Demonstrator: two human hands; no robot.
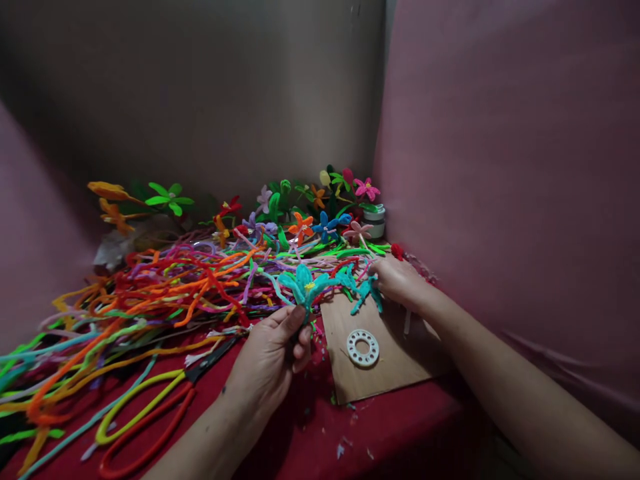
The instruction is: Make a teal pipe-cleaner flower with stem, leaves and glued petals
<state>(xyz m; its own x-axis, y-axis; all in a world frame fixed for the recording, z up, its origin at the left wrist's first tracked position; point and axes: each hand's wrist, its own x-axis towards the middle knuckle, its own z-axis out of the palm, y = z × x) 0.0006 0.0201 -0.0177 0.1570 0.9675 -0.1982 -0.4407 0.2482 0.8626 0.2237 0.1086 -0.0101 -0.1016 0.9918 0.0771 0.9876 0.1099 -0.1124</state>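
Left hand [270, 348] pinches a yellow-centred teal pipe-cleaner flower [301, 283] left of a flat brown board [400, 363], while the right hand [400, 280], whose grip cannot be told, meets teal fuzzy pieces [367, 291] over the board, which bears a white holed ring [351, 349].

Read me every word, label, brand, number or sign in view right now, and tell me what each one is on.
None: I can read no text anywhere.
White ring: no lettering I can make out.
Scissors: no legible marking.
White container at the back: too small to tell.
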